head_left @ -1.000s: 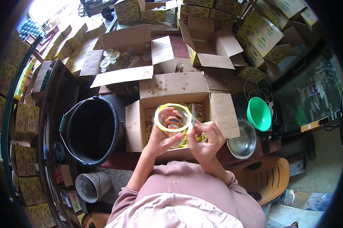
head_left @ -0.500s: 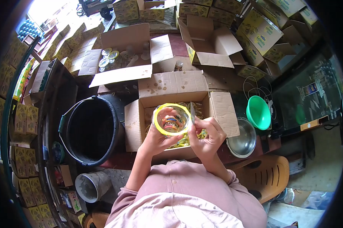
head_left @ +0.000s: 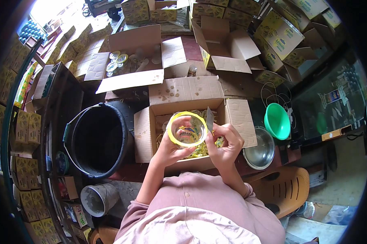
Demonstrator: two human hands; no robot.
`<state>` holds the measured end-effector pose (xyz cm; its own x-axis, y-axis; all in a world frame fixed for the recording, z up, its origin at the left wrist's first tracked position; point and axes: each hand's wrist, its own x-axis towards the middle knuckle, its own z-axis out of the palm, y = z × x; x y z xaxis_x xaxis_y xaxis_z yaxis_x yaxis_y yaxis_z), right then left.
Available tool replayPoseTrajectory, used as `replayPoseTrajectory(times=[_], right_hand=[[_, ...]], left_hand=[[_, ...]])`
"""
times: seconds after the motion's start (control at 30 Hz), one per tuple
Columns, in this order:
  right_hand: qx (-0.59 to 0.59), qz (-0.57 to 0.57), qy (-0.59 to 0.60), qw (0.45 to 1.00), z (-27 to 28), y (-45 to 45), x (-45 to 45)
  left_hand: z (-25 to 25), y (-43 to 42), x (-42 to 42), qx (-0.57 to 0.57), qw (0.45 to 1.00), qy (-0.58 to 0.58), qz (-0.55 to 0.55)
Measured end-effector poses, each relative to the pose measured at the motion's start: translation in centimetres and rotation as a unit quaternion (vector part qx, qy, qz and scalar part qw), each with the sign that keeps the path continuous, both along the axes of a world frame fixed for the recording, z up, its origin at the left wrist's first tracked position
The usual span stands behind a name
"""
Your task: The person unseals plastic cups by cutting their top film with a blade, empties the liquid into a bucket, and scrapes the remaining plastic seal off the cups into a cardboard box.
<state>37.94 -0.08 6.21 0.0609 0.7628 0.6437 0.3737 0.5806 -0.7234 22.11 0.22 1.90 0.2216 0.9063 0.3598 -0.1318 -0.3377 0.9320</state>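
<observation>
My left hand (head_left: pixel 169 148) is wrapped round a clear plastic jar (head_left: pixel 187 129) with a yellow rim and a printed label. Its open mouth faces the camera. Beside the jar's right edge, my right hand (head_left: pixel 225 142) pinches a thin grey blade (head_left: pixel 210 118) between thumb and fingers. Both hands are above an open cardboard box (head_left: pixel 186 90), which holds many small yellow wrapped pieces (head_left: pixel 200 152).
A black bucket (head_left: pixel 98 140) stands left of the box. To the right are a green bowl (head_left: pixel 277 121) and a metal bowl (head_left: pixel 259 148). Behind are an open box with lidded jars (head_left: pixel 129 79) and another open box (head_left: pixel 228 65).
The blade has moved slightly right and up from the jar's rim, and my right hand has shifted a little to the right. My left hand still holds the jar.
</observation>
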Motion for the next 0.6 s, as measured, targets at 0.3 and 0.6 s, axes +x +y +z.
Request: replayPoseTrajectory(times=[0.3,0.6], right_hand=[[0.025,-0.036,-0.033,0.998,0.21,-1.09,-0.53],[0.029,-0.029,-0.027,0.999,0.26,-0.6,-0.24]], left_hand=[[-0.73,-0.09,0.17,-0.037,0.998,-0.045,-0.022],[0.24,-0.47,0.19,-0.013,0.999,-0.017,-0.024]])
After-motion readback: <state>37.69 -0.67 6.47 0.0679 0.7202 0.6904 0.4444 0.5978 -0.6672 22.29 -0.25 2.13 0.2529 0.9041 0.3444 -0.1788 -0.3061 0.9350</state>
